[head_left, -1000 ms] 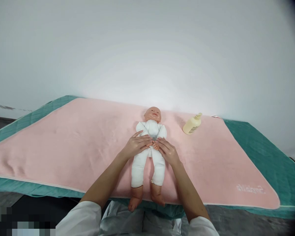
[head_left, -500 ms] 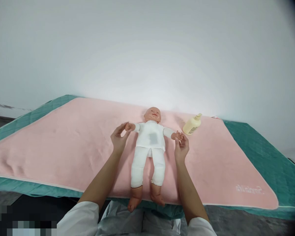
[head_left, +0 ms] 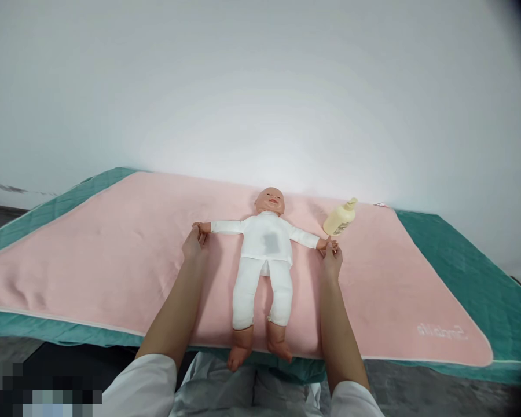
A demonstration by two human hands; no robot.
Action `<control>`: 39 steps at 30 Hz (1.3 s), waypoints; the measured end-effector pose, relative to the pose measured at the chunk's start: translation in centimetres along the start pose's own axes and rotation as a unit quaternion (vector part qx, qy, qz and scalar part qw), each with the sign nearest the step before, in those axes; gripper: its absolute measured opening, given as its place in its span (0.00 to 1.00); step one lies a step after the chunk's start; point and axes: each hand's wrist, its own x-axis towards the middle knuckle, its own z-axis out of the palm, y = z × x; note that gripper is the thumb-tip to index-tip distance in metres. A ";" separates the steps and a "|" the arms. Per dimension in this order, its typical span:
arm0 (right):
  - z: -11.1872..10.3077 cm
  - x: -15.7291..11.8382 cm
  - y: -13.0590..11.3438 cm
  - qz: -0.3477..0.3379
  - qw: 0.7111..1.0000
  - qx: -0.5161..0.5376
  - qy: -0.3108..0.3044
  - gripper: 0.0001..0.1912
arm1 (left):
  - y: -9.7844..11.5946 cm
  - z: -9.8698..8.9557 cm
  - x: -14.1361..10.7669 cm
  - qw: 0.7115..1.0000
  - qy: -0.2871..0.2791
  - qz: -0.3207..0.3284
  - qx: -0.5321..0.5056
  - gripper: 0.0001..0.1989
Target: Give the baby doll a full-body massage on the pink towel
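Observation:
A baby doll [head_left: 267, 243] in a white top and trousers lies on its back, head toward the wall and feet over the near edge. Its arms are stretched out to both sides. My left hand [head_left: 194, 243] grips the doll's hand on the left, fingers closed around it. On the other side my right hand [head_left: 332, 259] pinches the doll's other hand. A grey patch marks the front of the doll's top. Just beyond my right hand stands a pale yellow pump bottle [head_left: 338, 220].
A pink blanket [head_left: 113, 249] lies under the doll, with mirrored lettering near its right corner. Beneath it a green quilted cover [head_left: 473, 278] shows at the sides and front edge. A white wall [head_left: 260, 92] rises behind.
Both my hands have moved outward, away from the doll's body, drawing its arms out straighter and wider. The bottle and the doll's body stay in place.

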 end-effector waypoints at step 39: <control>3.6 -6.8 -2.1 -0.598 0.675 -0.314 -0.296 0.19 | -0.8 4.0 -8.5 0.557 -0.413 0.625 0.358 0.15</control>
